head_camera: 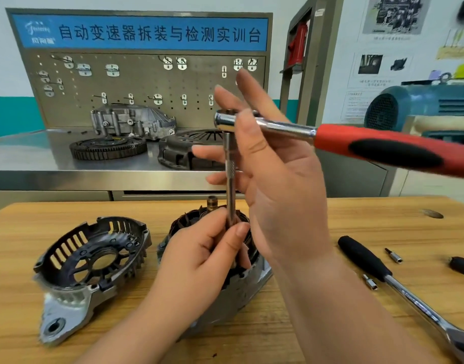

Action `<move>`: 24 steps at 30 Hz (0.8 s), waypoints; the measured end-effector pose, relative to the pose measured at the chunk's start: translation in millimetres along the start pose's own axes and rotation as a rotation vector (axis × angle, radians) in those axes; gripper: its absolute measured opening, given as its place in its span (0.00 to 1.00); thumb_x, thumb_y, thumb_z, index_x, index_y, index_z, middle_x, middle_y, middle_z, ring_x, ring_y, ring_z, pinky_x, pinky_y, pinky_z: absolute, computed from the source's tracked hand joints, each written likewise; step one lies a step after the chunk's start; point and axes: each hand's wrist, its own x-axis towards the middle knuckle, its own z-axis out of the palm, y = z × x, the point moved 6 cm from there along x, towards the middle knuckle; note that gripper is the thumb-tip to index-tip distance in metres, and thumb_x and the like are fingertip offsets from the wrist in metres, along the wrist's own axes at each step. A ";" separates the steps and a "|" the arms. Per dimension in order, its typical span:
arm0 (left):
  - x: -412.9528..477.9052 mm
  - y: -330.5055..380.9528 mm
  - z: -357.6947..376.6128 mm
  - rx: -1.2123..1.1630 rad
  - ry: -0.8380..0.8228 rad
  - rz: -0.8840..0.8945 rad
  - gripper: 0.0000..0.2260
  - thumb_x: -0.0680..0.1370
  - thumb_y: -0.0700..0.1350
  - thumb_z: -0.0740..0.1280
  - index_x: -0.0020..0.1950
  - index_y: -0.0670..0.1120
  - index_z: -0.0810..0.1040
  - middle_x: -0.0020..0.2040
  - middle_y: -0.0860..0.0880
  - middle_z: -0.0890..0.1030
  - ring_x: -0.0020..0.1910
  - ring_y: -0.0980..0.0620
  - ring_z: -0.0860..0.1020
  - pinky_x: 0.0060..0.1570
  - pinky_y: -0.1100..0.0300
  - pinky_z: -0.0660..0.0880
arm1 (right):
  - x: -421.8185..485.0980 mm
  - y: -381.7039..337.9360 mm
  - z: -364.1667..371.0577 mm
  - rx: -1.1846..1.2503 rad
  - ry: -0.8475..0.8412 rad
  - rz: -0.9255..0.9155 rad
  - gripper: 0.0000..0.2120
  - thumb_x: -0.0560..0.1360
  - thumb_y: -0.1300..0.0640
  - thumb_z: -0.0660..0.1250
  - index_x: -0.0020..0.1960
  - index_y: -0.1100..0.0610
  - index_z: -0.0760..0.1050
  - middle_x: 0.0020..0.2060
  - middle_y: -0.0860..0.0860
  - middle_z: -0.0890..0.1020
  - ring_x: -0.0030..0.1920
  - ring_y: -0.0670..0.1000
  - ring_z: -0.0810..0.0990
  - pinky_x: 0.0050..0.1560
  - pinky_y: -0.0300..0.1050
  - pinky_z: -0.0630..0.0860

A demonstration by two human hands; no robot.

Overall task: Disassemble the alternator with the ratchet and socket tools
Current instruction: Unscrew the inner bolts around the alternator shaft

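With left grip (204,253), pinched chrome knurled extension bar (230,158) just above grey alternator body (241,298) on wooden tabletop (357,219); with right grip (278,185) splayed flat, steadied red-and-black-handled ratchet (383,151) higher up. Probably was seating hidden socket; needed plumb alignment next.

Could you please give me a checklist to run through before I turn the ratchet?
1. Extension bar seated in the ratchet head: ok, they look joined.
2. Bar's lower end engaged on the alternator: cannot tell, the left hand covers it.
3. Left hand steadying the bar: ok, it grips the lower end.
4. Right hand on the red handle: not ok, straight fingers by the head, handle unheld.
5. End cover out of the way: ok, it lies apart, left of the alternator.
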 end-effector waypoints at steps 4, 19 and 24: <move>-1.4 -0.3 0.0 -0.029 -0.045 0.000 0.15 0.77 0.58 0.54 0.51 0.53 0.76 0.43 0.59 0.83 0.39 0.49 0.79 0.36 0.58 0.75 | -1.6 16.0 5.9 0.205 -0.048 0.269 0.21 0.76 0.41 0.55 0.63 0.51 0.71 0.56 0.51 0.84 0.36 0.52 0.84 0.32 0.41 0.78; 0.4 -1.7 0.0 -0.006 -0.015 0.033 0.17 0.76 0.56 0.58 0.47 0.45 0.79 0.38 0.58 0.82 0.35 0.52 0.79 0.30 0.69 0.72 | -1.6 8.8 1.4 0.088 0.037 0.086 0.19 0.74 0.54 0.64 0.64 0.42 0.72 0.57 0.48 0.83 0.46 0.50 0.82 0.34 0.39 0.79; -0.9 0.2 -1.4 -0.018 -0.021 0.048 0.14 0.78 0.55 0.57 0.44 0.50 0.77 0.34 0.64 0.79 0.30 0.60 0.76 0.29 0.76 0.67 | -1.8 17.4 6.6 0.208 -0.027 0.227 0.25 0.71 0.41 0.61 0.66 0.45 0.71 0.54 0.50 0.84 0.42 0.50 0.83 0.33 0.41 0.79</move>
